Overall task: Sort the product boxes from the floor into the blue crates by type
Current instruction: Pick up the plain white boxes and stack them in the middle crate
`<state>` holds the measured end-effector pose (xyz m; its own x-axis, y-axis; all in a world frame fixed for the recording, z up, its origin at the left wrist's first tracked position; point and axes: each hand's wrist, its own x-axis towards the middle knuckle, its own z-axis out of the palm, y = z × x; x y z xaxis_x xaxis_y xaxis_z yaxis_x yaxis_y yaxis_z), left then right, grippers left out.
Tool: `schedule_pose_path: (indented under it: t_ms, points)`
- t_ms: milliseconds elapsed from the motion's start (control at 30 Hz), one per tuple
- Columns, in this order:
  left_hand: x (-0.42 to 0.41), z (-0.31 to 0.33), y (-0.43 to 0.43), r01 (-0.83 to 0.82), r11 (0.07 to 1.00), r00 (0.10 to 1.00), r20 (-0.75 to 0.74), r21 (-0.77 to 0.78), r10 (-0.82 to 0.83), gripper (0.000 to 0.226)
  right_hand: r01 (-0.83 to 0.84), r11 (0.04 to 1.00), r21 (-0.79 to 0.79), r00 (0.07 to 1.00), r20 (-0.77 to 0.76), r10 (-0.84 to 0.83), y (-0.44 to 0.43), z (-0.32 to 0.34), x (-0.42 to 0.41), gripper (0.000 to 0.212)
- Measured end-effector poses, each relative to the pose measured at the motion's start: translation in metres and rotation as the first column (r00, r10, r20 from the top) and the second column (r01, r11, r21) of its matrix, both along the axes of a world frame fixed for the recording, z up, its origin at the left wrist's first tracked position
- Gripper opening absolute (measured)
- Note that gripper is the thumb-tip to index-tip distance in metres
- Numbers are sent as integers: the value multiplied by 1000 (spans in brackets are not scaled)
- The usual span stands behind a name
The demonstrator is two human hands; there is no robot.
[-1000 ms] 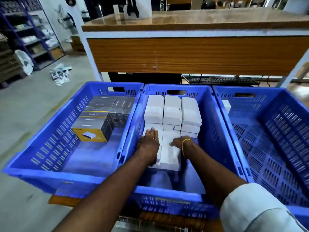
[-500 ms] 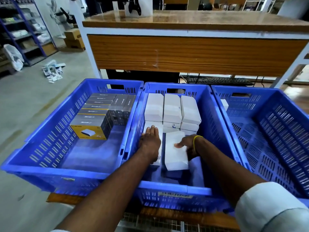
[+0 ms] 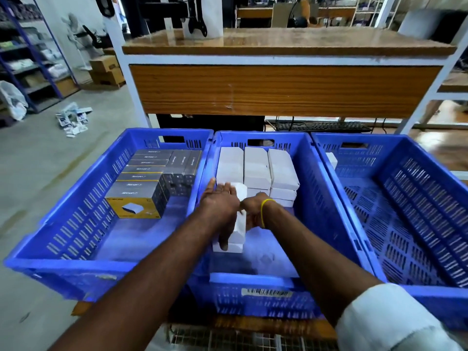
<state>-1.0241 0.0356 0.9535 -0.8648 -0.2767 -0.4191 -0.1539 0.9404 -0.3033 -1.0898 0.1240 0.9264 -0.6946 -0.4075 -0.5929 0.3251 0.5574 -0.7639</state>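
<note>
Warehouse floor point(image 3: 38, 173) carries three blue crates side by side, in front of a wooden counter point(image 3: 278, 89). The white box point(image 3: 240, 230) being placed lies in the left half of the middle crate point(image 3: 253, 279), with its long axis running away from the person toward the far wall. The left hand point(image 3: 220, 201) rests flat on its top with fingers straight and pointing forward. The right hand point(image 3: 250, 211), with a yellow band at the wrist, grips the box's right side with curled fingers, although blur hides the exact contact. Both hands are therefore on the box, the left above and the right beside it. A second white box appears to lie under or against it, but blur prevents confirmation. The stacked white boxes point(image 3: 255, 168) fill the crate's far end, directly ahead on the same axis, so the probable next move is a forward push along that axis to seat the box against them. The left crate point(image 3: 76, 268) holds grey-and-yellow boxes point(image 3: 141, 193). The right crate point(image 3: 417, 198) shows one small white box point(image 3: 331, 159) in its far left corner.
</note>
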Motion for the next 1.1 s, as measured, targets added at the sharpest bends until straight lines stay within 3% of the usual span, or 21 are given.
schedule_pose_path:
  t_ms: [67, 167, 267, 367, 567, 733, 800, 867, 1000, 1100]
  points:
    - [5, -16, 3, -7, 1000, 999, -38, 11, 7, 148, 28, 998, 62, 995, -97, -22, -11, -3, -2, 17]
    - [10, -38, 2, 9, 1000, 986, -164, 1, -8, 138, 47, 996, 70, 993, -114, -38, -11, -3, -4, 16]
    - [10, -48, 2, 26, 999, 971, -236, -22, -31, 120, 14, 1000, 22, 1000, 2, -14, -1, -11, -5, 28]
    - [2, -49, -2, 10, 1000, 970, -243, 20, -5, 123, 18, 998, -66, 990, 142, -9, -2, -20, 3, 19]
    - [-2, -51, -6, 2, 999, 961, -275, 35, 7, 116, 88, 992, -93, 990, 119, -77, -22, -40, -7, 20]
    - [-3, -56, -8, 30, 1000, 958, -285, 0, -29, 126, 205, 962, -178, 954, 257, -155, -11, -34, -7, 24]
    - [-2, -56, -7, 37, 999, 965, -261, 12, -33, 148, 397, 872, -287, 881, 385, -275, -3, -33, -18, 35]
    - [-5, -49, -5, 56, 995, 959, -281, 79, -32, 159, 628, 679, -380, 766, 454, -455, 8, -36, -37, 49]
    - [-43, -31, -4, 119, 959, 911, -413, 258, -2, 137, 844, 355, -403, 515, 422, -746, 30, -35, -75, 48]
    - [-83, -36, -6, 150, 971, 883, -468, 186, -47, 123, 874, 282, -397, 454, 456, -766, 28, -58, -101, 62]
